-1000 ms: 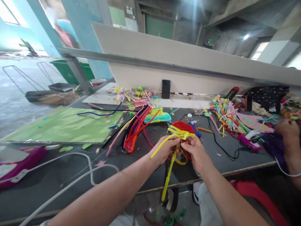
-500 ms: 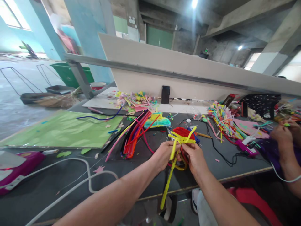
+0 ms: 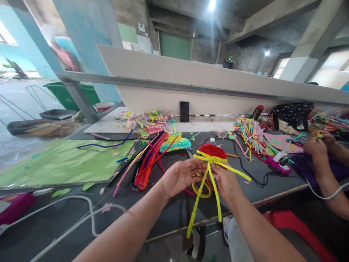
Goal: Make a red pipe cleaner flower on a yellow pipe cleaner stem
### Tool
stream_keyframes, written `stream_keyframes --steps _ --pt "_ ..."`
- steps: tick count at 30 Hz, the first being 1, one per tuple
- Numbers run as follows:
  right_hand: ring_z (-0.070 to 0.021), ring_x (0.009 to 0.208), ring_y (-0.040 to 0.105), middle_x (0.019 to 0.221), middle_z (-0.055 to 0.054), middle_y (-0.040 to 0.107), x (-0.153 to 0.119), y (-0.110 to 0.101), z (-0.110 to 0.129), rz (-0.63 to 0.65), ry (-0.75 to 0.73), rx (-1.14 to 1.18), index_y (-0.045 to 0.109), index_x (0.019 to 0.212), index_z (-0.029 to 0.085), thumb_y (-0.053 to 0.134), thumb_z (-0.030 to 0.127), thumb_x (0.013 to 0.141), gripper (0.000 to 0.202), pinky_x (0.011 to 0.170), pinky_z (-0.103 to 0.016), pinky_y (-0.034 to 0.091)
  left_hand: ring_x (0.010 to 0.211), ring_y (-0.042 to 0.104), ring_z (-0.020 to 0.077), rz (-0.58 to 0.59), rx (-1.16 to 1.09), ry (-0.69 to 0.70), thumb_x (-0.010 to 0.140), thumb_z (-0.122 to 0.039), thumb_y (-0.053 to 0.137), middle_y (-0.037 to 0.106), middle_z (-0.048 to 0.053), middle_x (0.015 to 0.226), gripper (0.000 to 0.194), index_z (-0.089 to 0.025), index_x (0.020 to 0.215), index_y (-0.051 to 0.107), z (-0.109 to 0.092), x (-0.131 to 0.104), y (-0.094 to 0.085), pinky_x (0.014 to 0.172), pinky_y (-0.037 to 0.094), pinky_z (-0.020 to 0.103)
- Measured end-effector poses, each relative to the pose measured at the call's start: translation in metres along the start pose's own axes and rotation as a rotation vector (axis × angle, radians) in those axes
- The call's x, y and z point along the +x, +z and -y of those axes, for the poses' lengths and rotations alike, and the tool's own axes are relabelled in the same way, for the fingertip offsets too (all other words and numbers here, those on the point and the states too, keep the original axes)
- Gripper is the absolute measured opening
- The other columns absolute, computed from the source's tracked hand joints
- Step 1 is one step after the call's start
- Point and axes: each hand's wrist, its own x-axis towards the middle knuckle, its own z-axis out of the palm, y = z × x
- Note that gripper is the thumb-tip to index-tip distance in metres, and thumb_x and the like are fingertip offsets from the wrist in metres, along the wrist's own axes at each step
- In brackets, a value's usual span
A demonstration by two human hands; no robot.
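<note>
A yellow pipe-cleaner piece is held up over the table's front part, several of its strands sticking out to the right and hanging down. My right hand pinches it just below its knot. Beside the knot on the left, my left hand has its fingers bent against the yellow strands. Directly behind the yellow piece shows a red fuzzy shape. A yellow loop hangs below my hands. Left of them lies a bundle of red, orange, purple and black pipe cleaners.
A phone leans against the white board. Pipe-cleaner pieces are heaped at the back right. A green sheet lies left, near a purple tool and white cable. Another person's hands work at the far right.
The yellow strands that pointed up and left now stretch right and hang down. My left hand's fingers have spread somewhat. The whole view has shifted, with the scene further left.
</note>
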Motion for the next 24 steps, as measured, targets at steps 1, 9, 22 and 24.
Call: stream_keyframes --steps 1,9,22,24 --pt "-0.0179 0.072 0.065 0.078 -0.001 0.071 -0.001 0.000 0.001 -0.004 -0.009 -0.004 0.069 0.082 0.020 0.078 0.022 0.062 0.023 0.066 -0.030 0.052 0.105 0.059 0.0265 -0.013 -0.046 -0.011 0.073 -0.033 0.056 0.063 0.016 0.113 0.040 -0.010 0.104 0.064 0.001 0.002 -0.003 0.088 0.047 0.037" --pt "-0.0137 0.061 0.060 0.072 0.000 0.068 -0.003 0.001 0.002 0.028 0.008 -0.005 0.067 0.076 0.018 0.078 0.020 0.060 0.020 0.053 -0.024 0.047 0.071 0.067 0.0184 -0.059 0.128 -0.001 0.070 -0.021 0.073 0.067 0.007 0.081 0.023 -0.011 0.089 0.065 0.023 0.023 -0.004 0.074 0.053 0.034" --pt "-0.0162 0.066 0.063 0.074 0.000 0.070 -0.002 0.018 -0.010 -0.032 -0.088 -0.049 0.069 0.083 0.021 0.076 0.024 0.063 0.022 0.059 -0.027 0.049 0.049 0.058 0.0112 -0.254 0.191 0.277 0.069 -0.029 0.075 0.064 0.002 0.065 0.029 -0.012 0.089 0.062 0.033 0.026 0.006 0.050 0.049 0.024" --pt "-0.0137 0.060 0.061 0.074 0.001 0.069 -0.003 0.019 -0.012 -0.044 -0.065 -0.010 0.068 0.083 0.021 0.076 0.023 0.063 0.022 0.053 -0.025 0.048 0.046 0.057 0.0104 -0.275 0.174 0.278 0.070 -0.028 0.074 0.062 0.001 0.060 0.026 -0.011 0.085 0.063 0.035 0.025 0.006 0.049 0.047 0.023"
